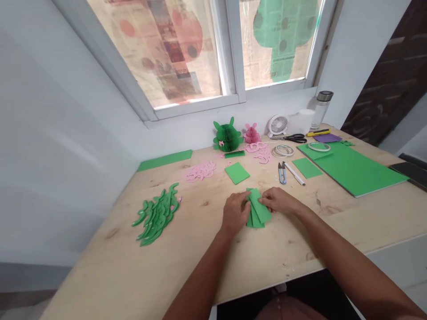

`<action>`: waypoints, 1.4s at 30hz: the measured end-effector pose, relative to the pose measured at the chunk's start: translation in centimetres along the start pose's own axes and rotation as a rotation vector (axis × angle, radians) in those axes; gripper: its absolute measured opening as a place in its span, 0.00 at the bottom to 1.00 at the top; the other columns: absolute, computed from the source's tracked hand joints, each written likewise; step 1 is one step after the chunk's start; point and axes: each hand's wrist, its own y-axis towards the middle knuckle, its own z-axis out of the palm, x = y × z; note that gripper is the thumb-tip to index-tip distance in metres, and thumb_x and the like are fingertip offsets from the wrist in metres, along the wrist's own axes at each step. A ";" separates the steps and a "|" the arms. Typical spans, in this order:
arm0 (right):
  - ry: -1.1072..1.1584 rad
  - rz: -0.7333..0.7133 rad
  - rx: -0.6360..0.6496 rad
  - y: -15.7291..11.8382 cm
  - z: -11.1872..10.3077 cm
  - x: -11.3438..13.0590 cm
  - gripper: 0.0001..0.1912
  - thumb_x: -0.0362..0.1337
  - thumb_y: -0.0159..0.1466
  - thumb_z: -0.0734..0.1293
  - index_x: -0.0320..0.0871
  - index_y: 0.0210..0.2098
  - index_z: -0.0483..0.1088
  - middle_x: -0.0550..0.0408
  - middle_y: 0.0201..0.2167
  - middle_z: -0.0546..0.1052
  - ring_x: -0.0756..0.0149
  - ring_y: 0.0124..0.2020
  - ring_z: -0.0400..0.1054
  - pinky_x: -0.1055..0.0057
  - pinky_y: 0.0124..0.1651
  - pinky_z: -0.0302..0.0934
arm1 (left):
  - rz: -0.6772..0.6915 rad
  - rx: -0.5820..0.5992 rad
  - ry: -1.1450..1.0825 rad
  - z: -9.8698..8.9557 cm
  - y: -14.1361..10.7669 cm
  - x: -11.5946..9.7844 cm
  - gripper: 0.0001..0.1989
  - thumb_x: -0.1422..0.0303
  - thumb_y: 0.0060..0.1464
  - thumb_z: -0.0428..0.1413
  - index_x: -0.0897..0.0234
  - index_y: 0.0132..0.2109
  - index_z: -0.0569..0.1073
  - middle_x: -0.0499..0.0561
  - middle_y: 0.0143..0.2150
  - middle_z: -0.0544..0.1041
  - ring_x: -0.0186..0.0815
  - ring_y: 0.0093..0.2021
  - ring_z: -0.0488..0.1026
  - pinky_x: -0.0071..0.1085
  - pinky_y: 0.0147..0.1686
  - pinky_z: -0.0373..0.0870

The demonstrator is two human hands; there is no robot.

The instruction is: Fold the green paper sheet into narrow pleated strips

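Fanned green paper pieces [259, 212] lie low over the table, between my two hands. My left hand [235, 212] pinches their left side, with its thumb and fingers at the paper's edge. On the other side, my right hand [276, 200] grips the upper right edge of the top piece. Just beyond them rests a square of green paper [237, 173]. Blue thread snips [282, 173] and a white pen [295, 173] lie beyond my right hand. A heap of green paper cutouts [158, 215] is off to the left.
Pink paper cutouts [200, 171] lie mid-table. A green honeycomb paper figure [227, 136] and a pink one [251, 133] stand by the wall, near a small white fan [277, 125], black scissors [295, 138], tape rolls [283, 151] and a glass bottle [322, 109]. Green sheets [358, 171] cover the right side.
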 end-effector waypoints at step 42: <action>-0.513 -0.004 -0.168 -0.2 1.7 1.2 0.10 0.36 0.63 0.60 0.44 0.32 0.73 0.53 0.30 0.77 0.65 0.33 0.68 0.72 0.30 0.46 | 0.143 0.475 0.242 -2.9 -2.1 -0.1 0.45 0.59 0.44 0.63 0.60 0.66 0.54 0.59 0.67 0.56 0.51 0.66 0.51 0.49 0.62 0.51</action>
